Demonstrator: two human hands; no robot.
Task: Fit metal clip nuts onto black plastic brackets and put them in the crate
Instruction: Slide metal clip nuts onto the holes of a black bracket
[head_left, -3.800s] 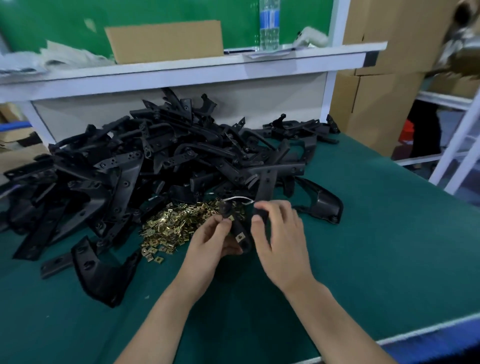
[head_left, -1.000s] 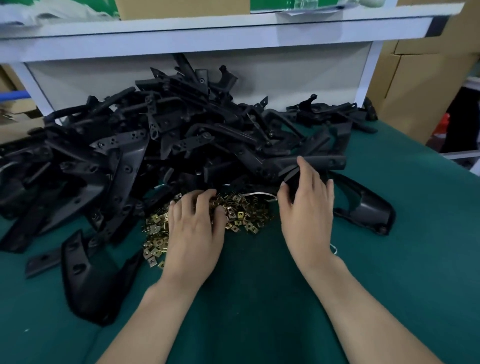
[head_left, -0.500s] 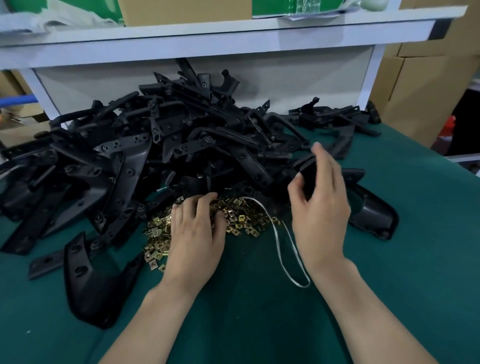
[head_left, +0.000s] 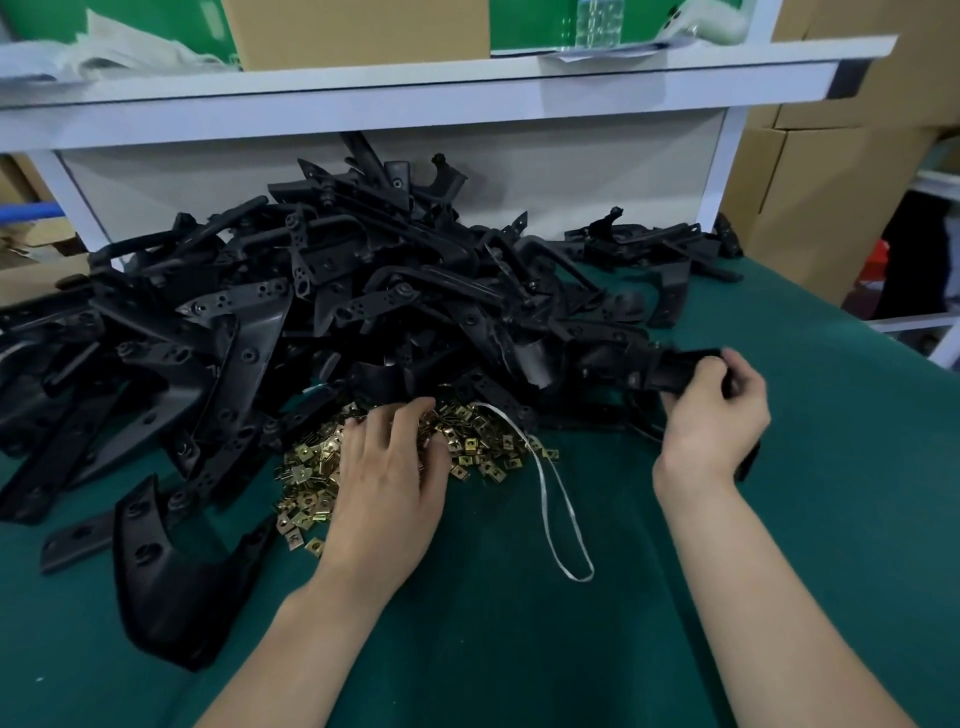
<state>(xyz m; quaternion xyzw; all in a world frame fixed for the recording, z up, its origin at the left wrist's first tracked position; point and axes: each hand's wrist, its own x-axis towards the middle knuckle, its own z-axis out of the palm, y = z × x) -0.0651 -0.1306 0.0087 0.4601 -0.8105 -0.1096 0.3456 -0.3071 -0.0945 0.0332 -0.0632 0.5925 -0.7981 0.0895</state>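
My left fingers (head_left: 406, 422) spread loose on nuts (head_left: 485, 458) beneath; my right fingers (head_left: 740, 370) curled round bracket (head_left: 675, 370), pile (head_left: 311, 312) beyond.

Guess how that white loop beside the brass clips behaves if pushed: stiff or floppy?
Probably floppy: the white loop lies flat on the green mat in a loose curve. Likely very light, being so thin. Its far end runs among the brass clips, so a push might snag it.
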